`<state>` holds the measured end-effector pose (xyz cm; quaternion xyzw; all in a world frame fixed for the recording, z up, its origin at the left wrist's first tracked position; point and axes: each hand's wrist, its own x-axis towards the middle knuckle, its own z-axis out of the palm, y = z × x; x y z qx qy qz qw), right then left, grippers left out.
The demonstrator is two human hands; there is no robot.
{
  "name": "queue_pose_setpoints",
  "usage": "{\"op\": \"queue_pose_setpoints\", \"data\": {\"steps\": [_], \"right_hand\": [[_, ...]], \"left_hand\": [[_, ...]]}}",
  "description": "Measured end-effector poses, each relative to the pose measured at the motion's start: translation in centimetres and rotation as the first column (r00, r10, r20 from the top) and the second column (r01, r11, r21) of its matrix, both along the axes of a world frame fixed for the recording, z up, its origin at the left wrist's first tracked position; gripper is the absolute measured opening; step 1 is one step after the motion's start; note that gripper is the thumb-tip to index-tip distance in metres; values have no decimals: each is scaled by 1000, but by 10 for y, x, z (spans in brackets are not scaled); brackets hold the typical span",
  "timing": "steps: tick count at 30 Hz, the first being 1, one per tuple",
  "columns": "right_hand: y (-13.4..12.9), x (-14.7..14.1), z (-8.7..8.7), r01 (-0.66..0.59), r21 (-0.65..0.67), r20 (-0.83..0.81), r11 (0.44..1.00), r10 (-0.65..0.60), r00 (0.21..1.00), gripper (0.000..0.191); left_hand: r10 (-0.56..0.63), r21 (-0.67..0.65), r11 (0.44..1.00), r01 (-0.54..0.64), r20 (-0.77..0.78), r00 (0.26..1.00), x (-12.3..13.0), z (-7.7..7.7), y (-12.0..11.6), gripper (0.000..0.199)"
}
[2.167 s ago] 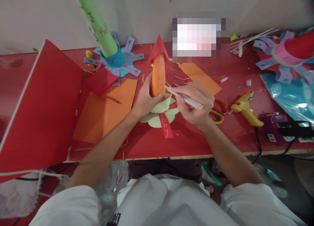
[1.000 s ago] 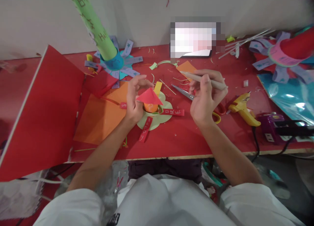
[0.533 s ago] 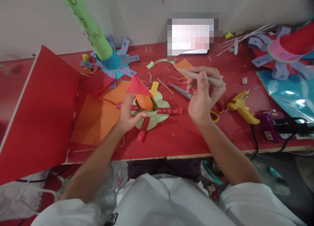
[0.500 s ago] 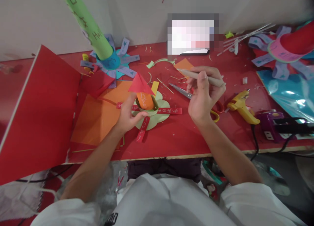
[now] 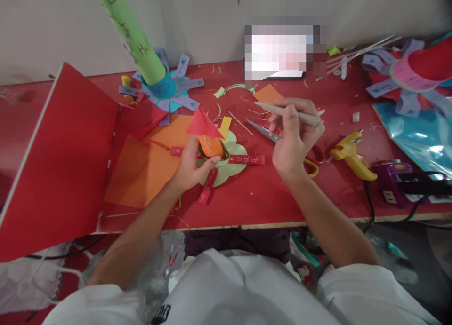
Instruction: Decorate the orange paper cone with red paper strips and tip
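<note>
My left hand (image 5: 195, 164) is closed around an orange paper tube (image 5: 211, 147) topped by a red paper cone (image 5: 204, 124). The tube tilts in a pale green paper ring on a flower-shaped green base (image 5: 237, 166). Red strips with white writing, such as the red strip (image 5: 246, 160), reach out from the ring. A light-coloured pen (image 5: 278, 109) is pinched in my right hand (image 5: 294, 137), its tip pointing left, raised above the table. Under that hand lie scissors (image 5: 311, 164) with red and yellow handles, partly hidden.
Orange sheets (image 5: 141, 174) lie at left by an upright red board (image 5: 67, 165). A green paper tube (image 5: 137, 47) stands behind. To the right are a yellow glue gun (image 5: 348, 153), a purple power strip (image 5: 391, 179) and blue film (image 5: 413, 132). A blurred screen (image 5: 278, 52) leans at the wall.
My left hand has shifted slightly and tips the orange tube a little more. The right hand keeps the pen in nearly the same pose; the whole view has moved slightly.
</note>
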<state>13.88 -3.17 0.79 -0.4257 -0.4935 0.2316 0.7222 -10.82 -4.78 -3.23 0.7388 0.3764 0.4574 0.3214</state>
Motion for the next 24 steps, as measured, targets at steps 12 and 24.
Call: {"op": "queue_pose_setpoints", "data": {"steps": [12, 24], "right_hand": [[2, 2, -7, -21, -1, 41, 1000, 21, 999, 32], [1, -1, -5, -28, 8, 18, 1000, 28, 999, 31]], "left_hand": [[-38, 12, 999, 39, -71, 997, -2, 6, 1, 56], [124, 61, 991, -121, -48, 991, 7, 13, -4, 57]]}}
